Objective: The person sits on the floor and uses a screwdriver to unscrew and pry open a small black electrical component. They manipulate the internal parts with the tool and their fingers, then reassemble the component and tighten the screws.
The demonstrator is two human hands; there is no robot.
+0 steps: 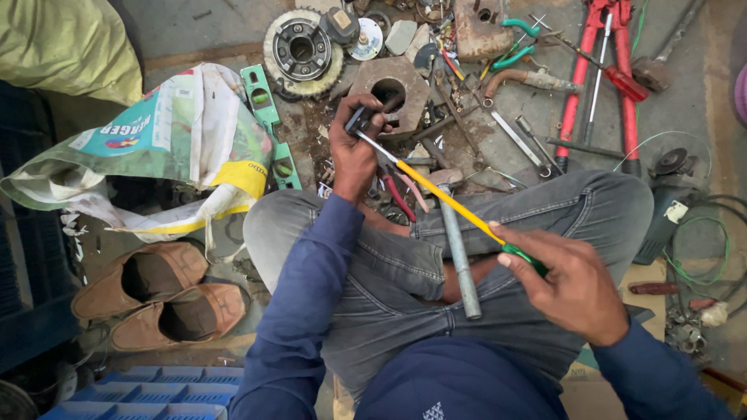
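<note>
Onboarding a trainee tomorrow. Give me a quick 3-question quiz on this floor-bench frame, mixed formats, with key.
1. True or false: the right hand grips the green and yellow handle of the screwdriver.
2. Multiple choice. Where does the grey metal pipe rest? A) inside the brown shoes B) across the person's lap, on the jeans C) on the red bolt cutters
3. Fill in: the left hand holds a small dark part, and the screwdriver's ___ meets it.

Key: 1 true; 2 B; 3 tip. The brown shoes sit empty on the floor at the person's left, and the red bolt cutters lie apart among the scattered tools.
</note>
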